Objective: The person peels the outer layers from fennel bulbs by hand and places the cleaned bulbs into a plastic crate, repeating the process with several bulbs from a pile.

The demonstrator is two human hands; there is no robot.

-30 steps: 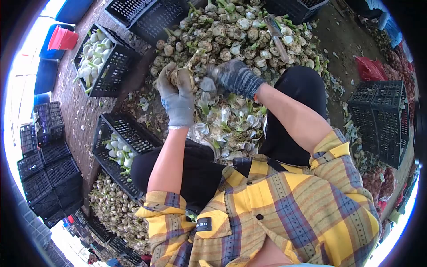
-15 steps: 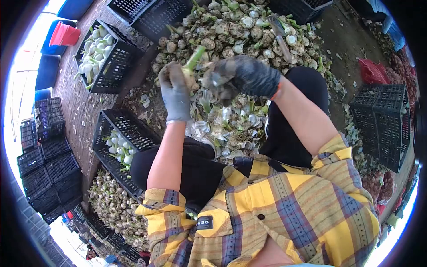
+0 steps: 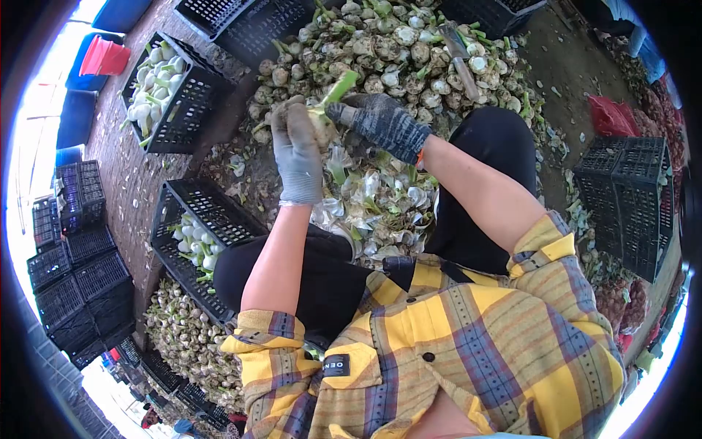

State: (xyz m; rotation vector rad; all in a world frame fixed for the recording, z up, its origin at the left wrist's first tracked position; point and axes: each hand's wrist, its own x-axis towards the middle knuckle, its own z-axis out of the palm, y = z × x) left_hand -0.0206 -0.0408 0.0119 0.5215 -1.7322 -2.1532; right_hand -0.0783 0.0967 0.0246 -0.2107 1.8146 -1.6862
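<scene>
In front of me a garlic bulb (image 3: 324, 132) with a cut green stem is held up between both gloved hands, its stem pointing up and right. Around the bulb's left side, my left hand (image 3: 298, 154) in a grey glove is closed. My right hand (image 3: 387, 126), in a dark knit glove, has its thumb and fingers pinched against the bulb's right side near the stem base. Behind them rises a heap of soil-stained garlic bulbs (image 3: 395, 47). A knife (image 3: 463, 73) with a wooden handle lies on this heap. Below the hands are loose garlic peelings (image 3: 384, 208).
A black crate (image 3: 179, 110) of white, cleaned bulbs stands at upper left. Another crate (image 3: 197, 252) with such bulbs tilts by my left knee. Stacked black crates (image 3: 621, 205) are at right, more (image 3: 80, 293) at far left. A red bucket (image 3: 104, 56) sits at upper left.
My right hand has moved left and its fingers now meet the bulb; before, it was apart and blurred. The bulb and stem have shifted slightly right and tilted more.
</scene>
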